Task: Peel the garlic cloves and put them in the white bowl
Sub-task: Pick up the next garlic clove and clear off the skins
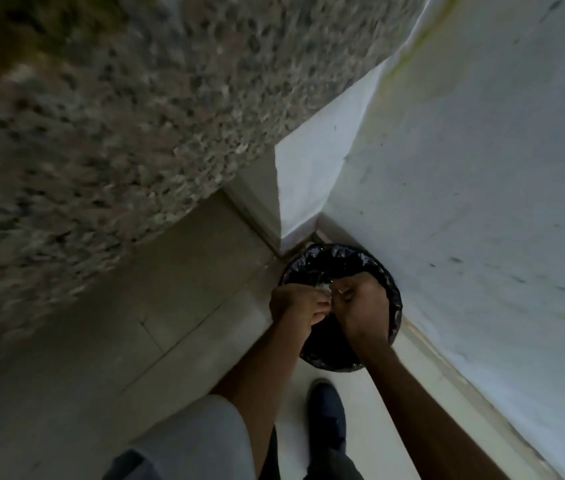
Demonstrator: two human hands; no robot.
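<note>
Guessing this is the skin-dumping step: left hand point(296, 306) and right hand point(360, 308) meet over the black-lined bin point(343, 255), fingers curled and pinching a pale scrap point(323, 289), no cloves or white bowl in view, so next means heading to the speckled bench point(135, 98) for them

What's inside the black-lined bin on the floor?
Only its black liner shows. The left hand and right hand, pinching pale scraps between them, cover the opening; contents are hidden.

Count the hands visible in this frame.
2. The left hand and the right hand are side by side, fingers meeting, above the black-lined bin by the wall. None seems hidden.
</note>
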